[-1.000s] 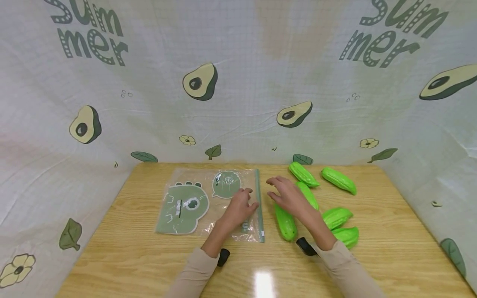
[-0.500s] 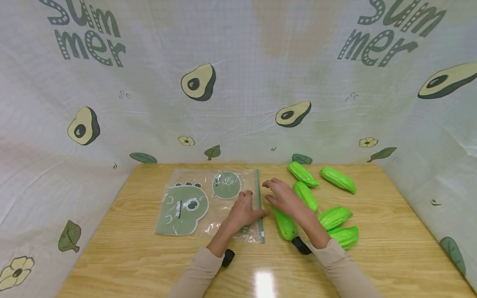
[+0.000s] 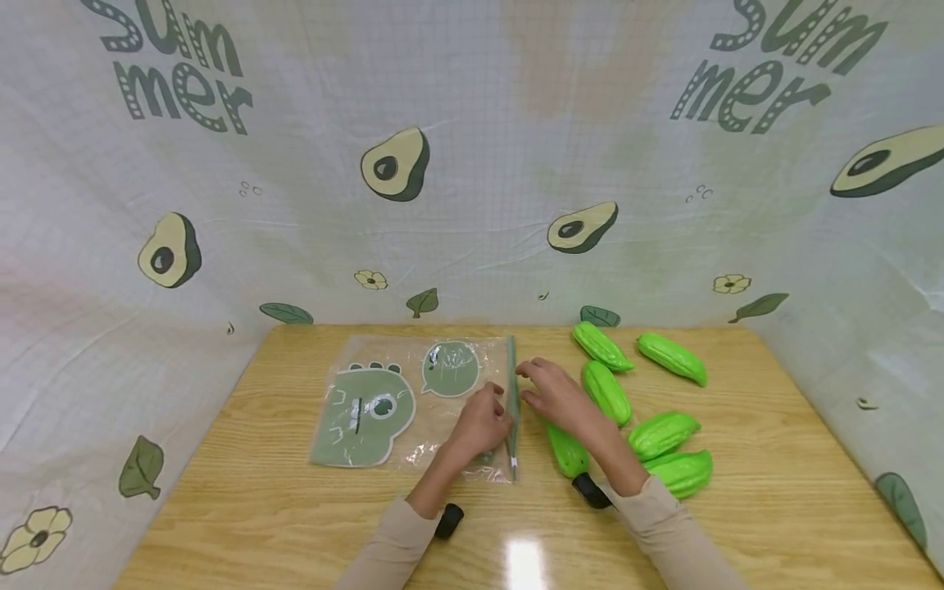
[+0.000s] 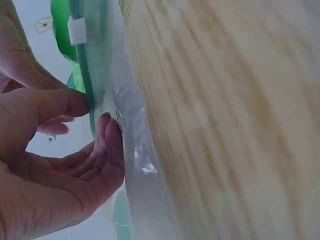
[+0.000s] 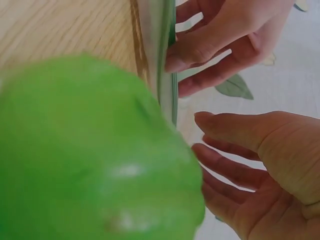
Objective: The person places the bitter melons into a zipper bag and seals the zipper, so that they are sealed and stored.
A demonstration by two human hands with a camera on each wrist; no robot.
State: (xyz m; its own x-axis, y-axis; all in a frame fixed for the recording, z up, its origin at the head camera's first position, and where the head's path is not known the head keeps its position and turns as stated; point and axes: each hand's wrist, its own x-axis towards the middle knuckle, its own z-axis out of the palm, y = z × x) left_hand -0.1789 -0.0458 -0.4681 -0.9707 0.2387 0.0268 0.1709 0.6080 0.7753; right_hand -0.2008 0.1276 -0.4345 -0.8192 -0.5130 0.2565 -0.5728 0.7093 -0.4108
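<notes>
A clear zip bag point(image 3: 424, 442) printed with a green cartoon monster lies flat on the table, its green zip edge point(image 3: 512, 369) lifted and turned on its side. My left hand point(image 3: 478, 426) pinches this edge; in the left wrist view the thumb point(image 4: 75, 102) is on one face and the fingers on the other. A white slider point(image 4: 77, 31) sits on the strip. My right hand point(image 3: 556, 397) hovers beside the strip, fingers loosely bent around nothing. Beneath that hand and forearm lies a bright green ridged, gourd-like vegetable point(image 3: 566, 451), partly hidden; it looms large in the right wrist view.
Several more green ridged vegetables lie to the right: one at the back point(image 3: 601, 346), one farther right point(image 3: 671, 358), others nearer point(image 3: 664, 434). A printed cloth point(image 3: 472, 246) walls the wooden table point(image 3: 280, 524) at the back and sides.
My left hand has reached the zip edge, and the strip has tipped up from lying flat. My right hand has moved slightly left, closer to the strip.
</notes>
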